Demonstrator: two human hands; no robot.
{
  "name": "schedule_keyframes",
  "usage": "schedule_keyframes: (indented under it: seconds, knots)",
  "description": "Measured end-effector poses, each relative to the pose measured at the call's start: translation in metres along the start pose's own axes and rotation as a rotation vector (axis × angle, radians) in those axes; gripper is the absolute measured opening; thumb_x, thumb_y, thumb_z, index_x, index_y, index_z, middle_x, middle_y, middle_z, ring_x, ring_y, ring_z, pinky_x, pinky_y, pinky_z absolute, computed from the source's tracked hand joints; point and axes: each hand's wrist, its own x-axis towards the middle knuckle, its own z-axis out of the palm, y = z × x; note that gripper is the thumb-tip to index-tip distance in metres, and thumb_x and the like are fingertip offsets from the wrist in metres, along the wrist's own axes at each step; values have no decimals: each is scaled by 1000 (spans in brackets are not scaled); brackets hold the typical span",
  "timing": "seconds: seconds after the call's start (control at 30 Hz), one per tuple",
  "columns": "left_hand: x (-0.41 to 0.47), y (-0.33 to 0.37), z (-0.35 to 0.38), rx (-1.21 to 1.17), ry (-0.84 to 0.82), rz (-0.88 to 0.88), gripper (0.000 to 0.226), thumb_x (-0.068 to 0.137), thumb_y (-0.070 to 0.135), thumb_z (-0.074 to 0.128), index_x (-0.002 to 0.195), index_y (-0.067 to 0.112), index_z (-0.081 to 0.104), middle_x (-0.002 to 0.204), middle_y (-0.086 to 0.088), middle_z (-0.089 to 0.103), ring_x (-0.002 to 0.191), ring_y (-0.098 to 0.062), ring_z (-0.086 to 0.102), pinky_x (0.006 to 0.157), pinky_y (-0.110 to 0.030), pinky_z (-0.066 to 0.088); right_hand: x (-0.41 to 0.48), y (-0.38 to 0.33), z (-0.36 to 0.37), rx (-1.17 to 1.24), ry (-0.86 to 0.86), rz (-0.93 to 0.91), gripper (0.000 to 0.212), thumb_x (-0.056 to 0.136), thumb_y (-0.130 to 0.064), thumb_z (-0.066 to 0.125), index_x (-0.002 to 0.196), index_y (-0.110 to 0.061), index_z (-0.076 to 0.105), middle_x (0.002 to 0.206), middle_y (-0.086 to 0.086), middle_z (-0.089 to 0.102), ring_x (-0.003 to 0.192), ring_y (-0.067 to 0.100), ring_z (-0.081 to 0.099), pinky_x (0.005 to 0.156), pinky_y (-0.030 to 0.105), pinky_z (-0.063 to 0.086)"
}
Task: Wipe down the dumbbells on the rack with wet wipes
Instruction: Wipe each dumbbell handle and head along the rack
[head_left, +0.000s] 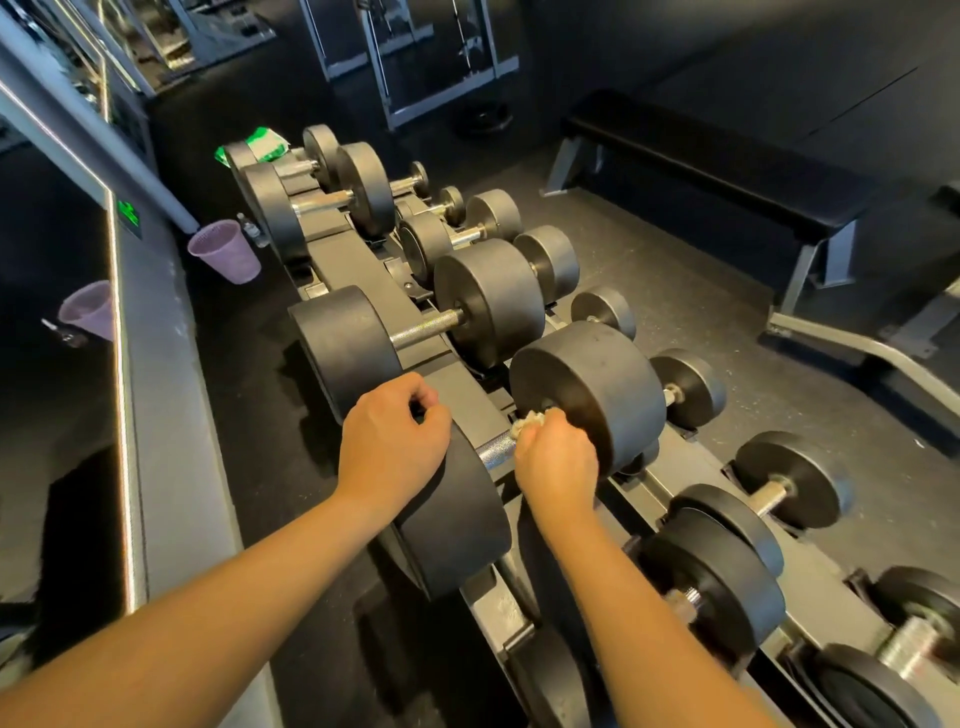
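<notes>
A person wipes the handle of a large black round-headed dumbbell (592, 384) lying on a dark metal rack (363, 260) in a gym.
The right hand (556, 457) has its fingers clamped on a crumpled white wet wipe (530, 420), pressed around the knurled steel handle beside the far head. The left hand (395, 436) lies on the near head, fingers curled over its rim, seemingly to stop the dumbbell rolling. A green wipes packet (265, 145) sits at the rack's far end, likely for fresh wipes.

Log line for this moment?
step: wipe handle | right hand: grips wet wipe on handle | left hand: holds dumbbell head
</notes>
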Motion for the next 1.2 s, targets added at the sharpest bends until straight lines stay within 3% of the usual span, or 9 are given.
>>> schedule_keyframes:
  seconds: [0.17, 0.3, 0.43, 0.5, 0.73, 0.83, 0.93, 1.07, 1.2]
  knots:
    - [1, 1, 0, 10, 7, 16, 14, 96, 17, 61, 84, 17, 68, 88, -1, 73, 81, -16, 67, 69, -17, 48, -10, 6, 21, 730, 32, 388, 25, 103, -24, 49, 88, -14, 66, 77, 5, 72, 69, 18, 72, 70, 37, 63]
    - [0, 0, -2, -9, 5, 26, 14, 96, 17, 61, 83, 18, 67, 88, -1, 73, 81, -16, 67, 72, -23, 52, 11, -3, 35, 1561, 40, 898, 16, 102, -6, 52, 105, -2, 67, 89, 14, 71, 80, 25, 70, 77, 39, 59]
    - [1, -1, 0, -12, 14, 24, 16, 97, 18, 61, 83, 17, 67, 88, -2, 74, 81, -15, 67, 73, -26, 53, 17, 4, 40, 2018, -153, 899, 24, 106, -16, 52, 119, -4, 67, 107, 15, 74, 99, 27, 72, 100, 43, 53]
    - [1, -2, 0, -5, 16, 26, 16, 97, 19, 60, 82, 18, 67, 88, -2, 74, 80, -16, 67, 71, -23, 52, 15, 8, 35, 1886, -209, 811, 22, 106, -11, 49, 116, -5, 68, 108, 14, 74, 100, 26, 70, 104, 44, 51]
    - [2, 0, -1, 2, 13, 31, 16, 96, 18, 61, 80, 18, 66, 86, -2, 73, 76, -16, 67, 69, -33, 58, -19, 8, 30, 838, -193, 400, 23, 98, -13, 51, 85, -3, 66, 67, 5, 54, 60, 16, 48, 56, 32, 44]
    - [1, 1, -2, 1, 18, 42, 17, 95, 19, 61, 79, 17, 65, 85, -3, 73, 75, -16, 67, 70, -38, 60, -33, 5, 27, 779, -411, 293, 37, 94, -7, 53, 58, -17, 51, 58, 0, 45, 55, 14, 40, 52, 26, 32]
    - [0, -1, -2, -3, 25, 41, 17, 96, 19, 61, 80, 17, 65, 85, -5, 73, 75, -18, 67, 69, -39, 60, -33, 11, 19, 872, -575, 359, 35, 94, -6, 54, 61, -19, 54, 54, -2, 47, 47, 10, 40, 46, 23, 30]
    - [1, -5, -1, -7, 10, 39, 18, 97, 19, 60, 80, 17, 65, 87, -7, 74, 76, -20, 68, 69, -36, 59, -8, 24, 11, 1086, -300, 544, 23, 97, -2, 53, 78, -5, 65, 56, 1, 54, 45, 10, 44, 41, 20, 39]
    - [1, -4, 0, -4, 5, 40, 18, 97, 20, 61, 80, 18, 65, 87, -6, 74, 77, -19, 68, 68, -31, 56, -6, 11, 11, 676, -279, 197, 34, 95, -25, 67, 64, -14, 58, 54, -2, 52, 50, 12, 47, 54, 29, 45]
